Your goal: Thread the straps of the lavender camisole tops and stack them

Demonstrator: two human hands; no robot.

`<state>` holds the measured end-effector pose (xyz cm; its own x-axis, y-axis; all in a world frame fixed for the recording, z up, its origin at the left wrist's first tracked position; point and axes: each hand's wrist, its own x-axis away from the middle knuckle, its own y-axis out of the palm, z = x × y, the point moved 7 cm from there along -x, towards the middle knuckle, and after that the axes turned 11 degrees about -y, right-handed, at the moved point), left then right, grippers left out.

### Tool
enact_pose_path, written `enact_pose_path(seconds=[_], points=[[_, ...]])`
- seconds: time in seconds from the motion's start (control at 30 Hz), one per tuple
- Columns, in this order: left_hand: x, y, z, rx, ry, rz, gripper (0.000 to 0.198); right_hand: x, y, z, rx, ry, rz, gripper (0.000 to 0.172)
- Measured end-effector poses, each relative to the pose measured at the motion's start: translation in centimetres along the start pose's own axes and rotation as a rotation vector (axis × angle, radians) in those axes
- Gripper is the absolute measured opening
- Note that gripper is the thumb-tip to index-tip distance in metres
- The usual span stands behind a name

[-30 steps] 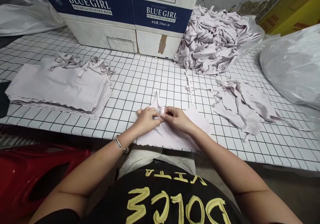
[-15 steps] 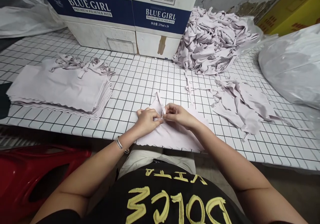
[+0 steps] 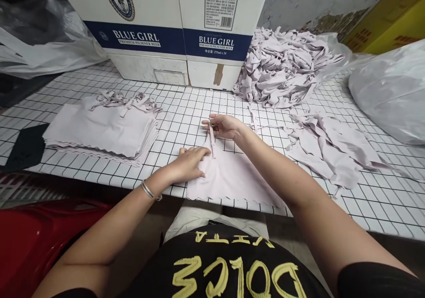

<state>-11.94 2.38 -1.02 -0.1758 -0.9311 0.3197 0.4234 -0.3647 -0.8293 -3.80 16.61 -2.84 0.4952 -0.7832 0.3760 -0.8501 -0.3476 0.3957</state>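
A pale lilac garment (image 3: 229,178) lies flat at the near edge of the white grid-patterned table (image 3: 186,112). My left hand (image 3: 189,163) presses on its upper left corner, fingers lying flat. A thin strap (image 3: 211,141) runs away from that corner. My right hand (image 3: 226,126) pinches the far end of the strap and holds it stretched out straight over the table.
A neat stack of folded lilac garments (image 3: 102,127) lies to the left. A loose heap of the same fabric (image 3: 285,67) sits at the back right, with several spread pieces (image 3: 328,145) nearer. "Blue Girl" cartons (image 3: 172,28) stand behind; plastic bags (image 3: 392,90) at both sides.
Both hands were pinched together at the garment's top corner. Now my right hand has drawn the strap out away from me, and my left hand has flattened onto the fabric.
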Motion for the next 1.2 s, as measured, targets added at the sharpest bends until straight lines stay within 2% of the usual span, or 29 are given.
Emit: enact_pose_path(seconds=[0.1,0.2,0.27,0.37,0.43,0.5,0.57,0.6,0.67,0.73,0.8,0.87,0.9,1.0,1.03,1.07,1.13,1.2], points=[[2.7,0.1,1.1,-0.072,0.195,0.244,0.045,-1.0,-0.2,0.6,-0.029,0.029,0.014,0.023],[6.0,2.2,1.4,-0.126,0.396,0.261,0.034,-1.5,-0.9,0.9,-0.018,0.043,0.028,0.024],[7.4,3.1,0.7,-0.145,0.447,0.260,0.023,-1.7,-1.3,0.4,0.100,0.021,0.003,0.022],[8.7,3.1,-0.3,-0.166,0.504,0.327,0.014,-1.3,-2.4,-1.7,0.489,-0.103,-0.018,0.016],[9.2,2.7,-0.5,-0.172,0.531,0.371,0.014,-0.2,-4.1,-4.5,0.843,-0.278,0.069,0.016],[9.4,2.4,-0.3,-0.167,0.524,0.400,0.014,2.2,-6.4,-7.4,1.149,-0.476,0.212,0.019],[9.0,2.1,0.7,-0.136,0.511,0.412,0.013,5.2,-9.6,-9.6,1.305,-0.585,0.386,0.023],[8.5,2.0,1.6,-0.109,0.518,0.411,0.015,6.7,-11.5,-10.2,1.323,-0.580,0.477,0.025],[7.1,2.3,4.5,-0.056,0.582,0.382,0.023,8.8,-15.2,-10.2,1.303,-0.433,0.584,0.034],[5.2,3.4,8.5,-0.046,0.709,0.296,0.035,9.4,-17.5,-8.6,1.291,-0.189,0.505,0.044],[2.9,5.2,12.5,-0.075,0.839,0.172,0.047,9.2,-18.1,-6.3,1.301,0.029,0.309,0.049],[0.8,7.4,15.4,-0.114,0.919,0.035,0.058,8.6,-17.9,-5.1,1.324,0.082,0.212,0.048],[-0.1,8.5,16.4,-0.133,0.935,-0.026,0.062,8.1,-17.8,-5.3,1.336,0.026,0.250,0.045],[-1.8,10.7,17.3,-0.166,0.938,-0.140,0.070,6.7,-18.1,-7.8,1.295,-0.255,0.512,0.036],[-2.0,11.0,17.3,-0.166,0.936,-0.151,0.071,6.0,-18.5,-8.3,1.228,-0.278,0.554,0.034],[-2.0,11.1,17.2,-0.164,0.935,-0.155,0.071,4.9,-18.8,-8.4,1.151,-0.242,0.549,0.032],[-1.9,11.0,17.0,-0.160,0.934,-0.149,0.071,2.6,-19.3,-8.1,0.995,-0.099,0.451,0.030],[-1.7,10.8,17.0,-0.164,0.935,-0.148,0.071,0.8,-19.5,-8.1,0.887,-0.019,0.375,0.029]])
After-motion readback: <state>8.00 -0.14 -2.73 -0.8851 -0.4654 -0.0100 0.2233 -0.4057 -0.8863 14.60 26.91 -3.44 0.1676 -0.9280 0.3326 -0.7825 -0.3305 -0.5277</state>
